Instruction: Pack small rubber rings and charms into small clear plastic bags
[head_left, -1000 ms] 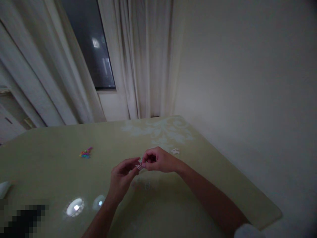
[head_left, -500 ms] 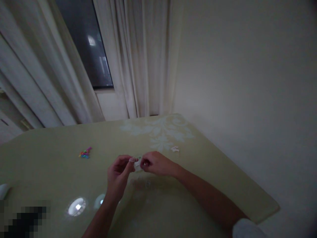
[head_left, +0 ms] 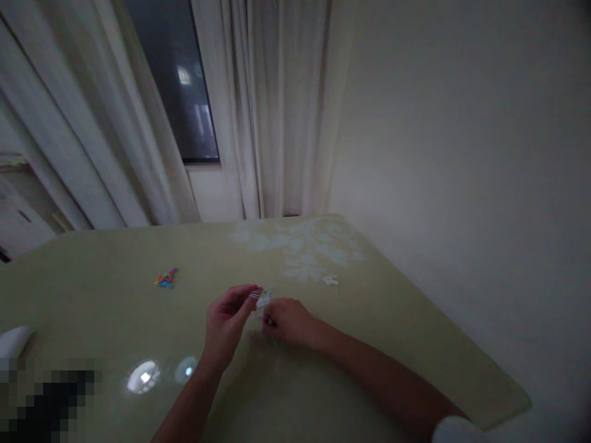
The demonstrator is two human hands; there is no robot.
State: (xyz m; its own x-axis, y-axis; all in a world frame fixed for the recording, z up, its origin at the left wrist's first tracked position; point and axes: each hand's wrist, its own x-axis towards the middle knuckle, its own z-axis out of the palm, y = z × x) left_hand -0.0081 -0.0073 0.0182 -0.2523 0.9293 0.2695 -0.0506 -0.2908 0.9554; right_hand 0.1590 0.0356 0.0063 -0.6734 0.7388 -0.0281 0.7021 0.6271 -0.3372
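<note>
Dropped toward 6 o'clock since half a second ago with the right hand [head_left: 289, 320], barely shifted at all with the left hand [head_left: 225, 314]. Taking 12 as straight away from the body: left grip pinched together, thumb to forefinger, seemingly clamped on a small stripy white piece [head_left: 255, 295] right at the tips. Stripes running roughly 9 to 3, maybe with a slight tilt. Just beside that, at 3 o'clock from the left fingertips, a little clear piece [head_left: 265, 298]. Same clear piece at about 12 o'clock from the right fingertips, so pretty much between both hands, nearer the left one by the look of it. Long axis? Too small and blurry to call. Right grip curled in, fingers together; can't tell about anything tucked inside, or about actual contact with the clear piece. Also on the desk [head_left: 397, 320]: multicoloured bits [head_left: 166, 279] in a pile at 10 o'clock from the left hand, small white bits [head_left: 330, 280] at 1 to 2 o'clock from the right, and a white object [head_left: 15, 340] way off at roughly 9, by the edge of view.
</note>
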